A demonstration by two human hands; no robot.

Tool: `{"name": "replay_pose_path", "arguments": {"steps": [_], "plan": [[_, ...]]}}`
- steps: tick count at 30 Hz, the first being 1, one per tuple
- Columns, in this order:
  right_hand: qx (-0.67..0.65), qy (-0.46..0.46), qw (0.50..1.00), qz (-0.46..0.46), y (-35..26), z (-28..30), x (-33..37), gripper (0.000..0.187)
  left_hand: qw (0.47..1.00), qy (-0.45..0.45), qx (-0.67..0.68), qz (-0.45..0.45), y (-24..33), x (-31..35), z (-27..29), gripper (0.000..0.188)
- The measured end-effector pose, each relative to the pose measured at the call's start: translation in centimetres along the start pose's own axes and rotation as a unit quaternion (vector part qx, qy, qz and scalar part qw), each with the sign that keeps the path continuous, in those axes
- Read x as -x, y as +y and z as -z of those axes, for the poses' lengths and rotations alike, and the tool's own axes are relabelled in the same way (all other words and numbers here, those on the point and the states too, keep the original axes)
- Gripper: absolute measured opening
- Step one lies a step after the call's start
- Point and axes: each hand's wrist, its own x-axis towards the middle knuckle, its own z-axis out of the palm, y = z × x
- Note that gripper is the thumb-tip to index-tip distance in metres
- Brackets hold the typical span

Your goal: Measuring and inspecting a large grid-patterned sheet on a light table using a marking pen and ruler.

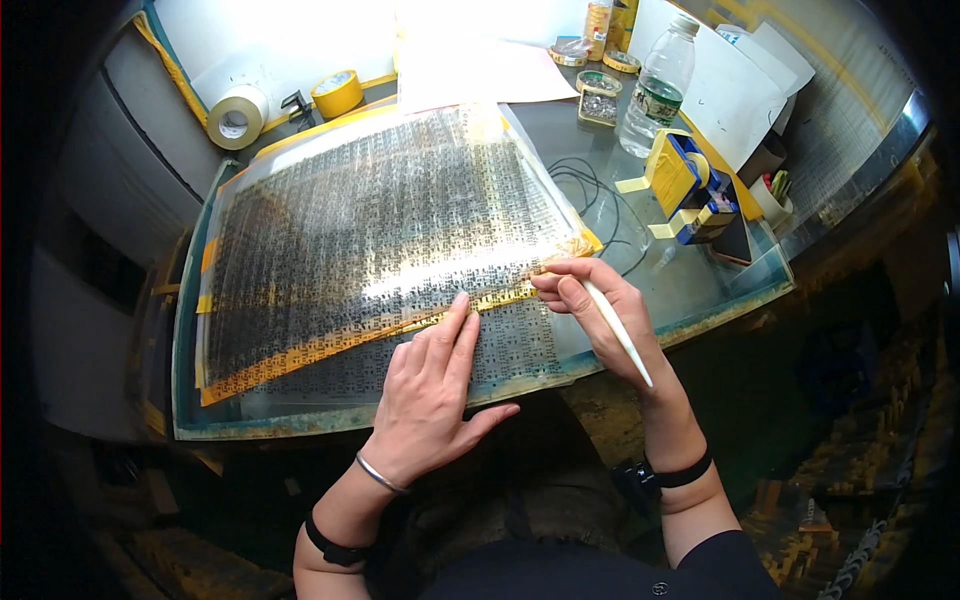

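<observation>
A stack of clear film sheets (pixel 330 240), printed all over with rows of small dark marks, lies on the glass-topped table. Orange-yellow strips run along the sheets' edges. My left hand (pixel 428 385) rests with outstretched fingers on the stack's near edge, thumb apart, holding nothing. To its right, my right hand (pixel 605 310) grips a slim white tool (pixel 622 338) with a tapered, pointed end like a pen or knife handle. The tool's tail points toward me. Its working tip, by the right corner of the sheets, is hidden by my fingers.
Rolls of tape, white (pixel 238 117) and yellow (pixel 337 93), stand at the back left. At the right are a water bottle (pixel 658 90), a blue tape dispenser (pixel 698 190), a phone (pixel 733 240) and a thin dark cable (pixel 590 180). White paper (pixel 480 72) lies at the back.
</observation>
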Motion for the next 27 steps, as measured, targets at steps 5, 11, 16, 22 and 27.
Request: {"name": "replay_pose_path", "arguments": {"steps": [5, 11, 16, 22, 27], "plan": [[0.052, -0.018, 0.998, 0.006, 0.0, 0.2, 0.1, 0.027, 0.998, -0.033, -0.059, -0.012, 0.3, -0.4, 0.0, 0.100], [0.060, 0.001, 0.998, 0.020, 0.2, 0.0, 0.1, 0.026, 0.996, -0.051, -0.063, -0.035, 0.4, -0.5, 0.2, 0.096], [0.021, 0.018, 0.999, 0.024, 0.2, -0.3, 0.1, 0.029, 0.996, -0.050, -0.049, -0.063, 0.6, -0.7, 0.7, 0.084], [0.085, -0.023, 0.995, 0.047, -0.7, 1.0, 0.5, 0.028, 0.996, -0.015, 0.004, -0.090, -0.8, -0.2, 0.0, 0.068], [0.140, -0.048, 0.989, 0.021, -0.4, 0.9, 0.7, 0.014, 0.999, 0.007, 0.009, -0.047, -0.3, -0.6, -0.4, 0.071]]}}
